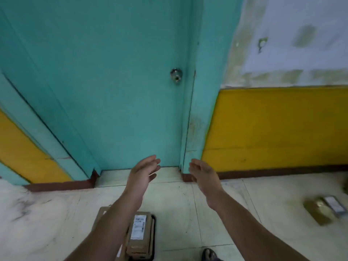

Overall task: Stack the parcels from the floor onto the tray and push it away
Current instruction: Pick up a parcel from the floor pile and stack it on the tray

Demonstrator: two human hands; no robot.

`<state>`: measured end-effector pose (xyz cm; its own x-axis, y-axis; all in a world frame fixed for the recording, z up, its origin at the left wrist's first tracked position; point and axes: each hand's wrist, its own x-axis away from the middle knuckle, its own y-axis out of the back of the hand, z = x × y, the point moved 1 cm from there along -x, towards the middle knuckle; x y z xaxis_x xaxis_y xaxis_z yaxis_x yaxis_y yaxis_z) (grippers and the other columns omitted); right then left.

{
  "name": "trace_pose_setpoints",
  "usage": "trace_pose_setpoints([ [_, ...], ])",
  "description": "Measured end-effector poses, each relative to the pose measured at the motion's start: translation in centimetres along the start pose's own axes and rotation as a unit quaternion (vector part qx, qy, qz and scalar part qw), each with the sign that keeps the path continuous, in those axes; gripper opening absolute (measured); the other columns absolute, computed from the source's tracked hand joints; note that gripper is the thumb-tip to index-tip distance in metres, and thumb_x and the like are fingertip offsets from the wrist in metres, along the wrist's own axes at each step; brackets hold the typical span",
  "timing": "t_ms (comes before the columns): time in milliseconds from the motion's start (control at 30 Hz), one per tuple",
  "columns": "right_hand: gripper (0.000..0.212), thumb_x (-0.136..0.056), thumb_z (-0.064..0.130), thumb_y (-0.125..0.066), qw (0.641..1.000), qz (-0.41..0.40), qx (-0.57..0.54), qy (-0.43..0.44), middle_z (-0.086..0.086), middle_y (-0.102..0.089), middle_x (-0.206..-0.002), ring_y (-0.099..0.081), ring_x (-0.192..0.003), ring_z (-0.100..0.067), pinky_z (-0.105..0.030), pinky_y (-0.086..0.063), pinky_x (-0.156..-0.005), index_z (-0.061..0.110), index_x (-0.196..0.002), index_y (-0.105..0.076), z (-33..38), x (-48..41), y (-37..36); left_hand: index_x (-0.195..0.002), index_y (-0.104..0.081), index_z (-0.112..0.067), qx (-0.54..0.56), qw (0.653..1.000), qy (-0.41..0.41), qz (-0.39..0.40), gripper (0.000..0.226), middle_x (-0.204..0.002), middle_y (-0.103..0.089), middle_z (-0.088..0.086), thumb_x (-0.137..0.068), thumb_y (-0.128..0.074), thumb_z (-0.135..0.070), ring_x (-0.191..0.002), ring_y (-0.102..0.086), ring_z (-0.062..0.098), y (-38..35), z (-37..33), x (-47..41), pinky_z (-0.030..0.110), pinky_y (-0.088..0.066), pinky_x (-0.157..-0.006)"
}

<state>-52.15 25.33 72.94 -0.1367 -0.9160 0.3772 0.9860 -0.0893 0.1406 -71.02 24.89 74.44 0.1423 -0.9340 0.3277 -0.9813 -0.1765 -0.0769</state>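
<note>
Brown cardboard parcels (140,234) stacked on black plastic tray (153,232) on pale tiled floor (178,213). Left grip (144,171), right grip (202,173) released, empty, raised apart. Risk: brown labelled parcel (322,211) far right missed; uneven stack may slide when pushed.

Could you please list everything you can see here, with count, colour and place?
Door: one, teal, straight ahead.
Doorknob: one, silver, near the door's right edge.
Wall: yellow lower band, whitish above, either side of the door.
Skirting: dark red, along the wall's foot.
Floor: cream tiles, scuffed.
Tray: one, black, on the floor at bottom centre.
Stacked parcels: at least two, brown, top one white-labelled, on the tray.
Loose parcel: one, brown with pale label, blurred, on the floor far right.
Foot: one, dark footwear, bottom edge.
Left hand: open, empty, raised before the door.
Right hand: open, empty, beside the left.
</note>
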Motion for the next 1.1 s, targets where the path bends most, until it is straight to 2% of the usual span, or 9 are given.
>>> trace_pose_setpoints([
  [67, 0.035, -0.096, 0.02, -0.058, 0.999, -0.035, -0.01, -0.007, 0.002, -0.063, -0.121, -0.06, -0.1, -0.013, -0.029, -0.052, -0.084, 0.021, -0.131, -0.058, -0.9, 1.2, 3.2, -0.111, -0.066, -0.023, -0.024, 0.999, 0.007, 0.042, 0.019, -0.111, -0.072, -0.004, -0.097, -0.056, -0.015, -0.103, -0.067, 0.011, -3.0, 0.3, 0.8, 0.034, -0.05, -0.096],
  [200, 0.036, -0.095, 0.014, -0.059, 0.992, -0.103, -0.069, -0.015, 0.001, -0.062, -0.126, -0.057, -0.118, -0.017, -0.038, -0.046, -0.104, 0.018, -0.131, -0.058, -2.8, 3.9, 10.6, -0.109, -0.066, -0.026, -0.078, 0.991, 0.006, 0.111, 0.017, -0.11, -0.072, -0.005, -0.097, -0.057, -0.018, -0.102, -0.066, 0.01, -10.3, 1.3, 2.5, 0.036, -0.049, -0.098],
  [367, 0.037, -0.097, 0.013, -0.058, 0.979, -0.173, -0.104, -0.018, 0.003, -0.06, -0.125, -0.056, -0.117, -0.016, -0.037, -0.044, -0.107, 0.019, -0.133, -0.056, -5.1, 8.3, 22.1, -0.115, -0.067, -0.022, -0.156, 0.968, -0.007, 0.197, 0.021, -0.113, -0.069, -0.001, -0.097, -0.056, -0.02, -0.105, -0.065, 0.016, -21.9, 3.5, 5.3, 0.033, -0.05, -0.091],
  [533, 0.037, -0.097, 0.012, -0.057, 0.961, -0.247, -0.122, -0.024, 0.001, -0.06, -0.127, -0.055, -0.117, -0.016, -0.039, -0.044, -0.106, 0.018, -0.133, -0.056, -8.6, 13.5, 35.0, -0.117, -0.064, -0.021, -0.218, 0.933, -0.009, 0.285, 0.021, -0.114, -0.067, 0.001, -0.097, -0.056, -0.022, -0.106, -0.063, 0.017, -35.1, 6.8, 9.5, 0.03, -0.048, -0.08],
  [667, 0.04, -0.096, 0.014, -0.056, 0.942, -0.304, -0.137, -0.031, 0.0, -0.057, -0.13, -0.052, -0.119, -0.017, -0.042, -0.041, -0.109, 0.018, -0.136, -0.054, -11.9, 17.6, 44.8, -0.123, -0.062, -0.019, -0.297, 0.881, -0.016, 0.368, 0.027, -0.113, -0.066, 0.002, -0.097, -0.057, -0.028, -0.107, -0.061, 0.018, -45.9, 9.4, 14.1, 0.036, -0.051, -0.088],
  [733, 0.04, -0.096, 0.015, -0.056, 0.936, -0.316, -0.15, -0.041, 0.0, -0.055, -0.129, -0.051, -0.12, -0.019, -0.043, -0.04, -0.109, 0.019, -0.135, -0.053, -13.0, 19.1, 47.5, -0.12, -0.061, -0.023, -0.31, 0.869, -0.023, 0.385, 0.024, -0.116, -0.065, 0.003, -0.098, -0.056, -0.03, -0.109, -0.06, 0.019, -49.2, 9.8, 16.1, 0.038, -0.051, -0.091],
  [833, 0.037, -0.097, 0.015, -0.055, 0.921, -0.352, -0.158, -0.048, -0.001, -0.057, -0.128, -0.053, -0.116, -0.019, -0.044, -0.041, -0.108, 0.018, -0.133, -0.054, -14.5, 20.6, 52.1, -0.126, -0.059, -0.021, -0.318, 0.851, -0.04, 0.417, 0.028, -0.119, -0.063, 0.002, -0.099, -0.053, -0.029, -0.111, -0.059, 0.017, -54.7, 10.5, 19.3, 0.031, -0.047, -0.086],
  [933, 0.042, -0.096, 0.015, -0.055, 0.91, -0.375, -0.165, -0.057, -0.002, -0.057, -0.13, -0.053, -0.117, -0.018, -0.044, -0.04, -0.11, 0.017, -0.138, -0.05, -16.0, 20.6, 56.4, -0.129, -0.057, -0.02, -0.331, 0.832, -0.044, 0.444, 0.031, -0.121, -0.062, 0.001, -0.1, -0.051, -0.029, -0.111, -0.059, 0.014, -59.9, 11.2, 20.9, 0.033, -0.048, -0.092],
  [1100, 0.041, -0.097, 0.016, -0.055, 0.898, -0.401, -0.165, -0.069, 0.004, -0.061, -0.122, -0.055, -0.114, -0.014, -0.042, -0.042, -0.109, 0.018, -0.138, -0.051, -17.4, 19.7, 61.2, -0.128, -0.058, -0.02, -0.324, 0.829, -0.024, 0.455, 0.03, -0.12, -0.063, 0.002, -0.1, -0.05, -0.027, -0.111, -0.059, 0.015, -66.4, 12.9, 21.1, 0.034, -0.048, -0.094],
])
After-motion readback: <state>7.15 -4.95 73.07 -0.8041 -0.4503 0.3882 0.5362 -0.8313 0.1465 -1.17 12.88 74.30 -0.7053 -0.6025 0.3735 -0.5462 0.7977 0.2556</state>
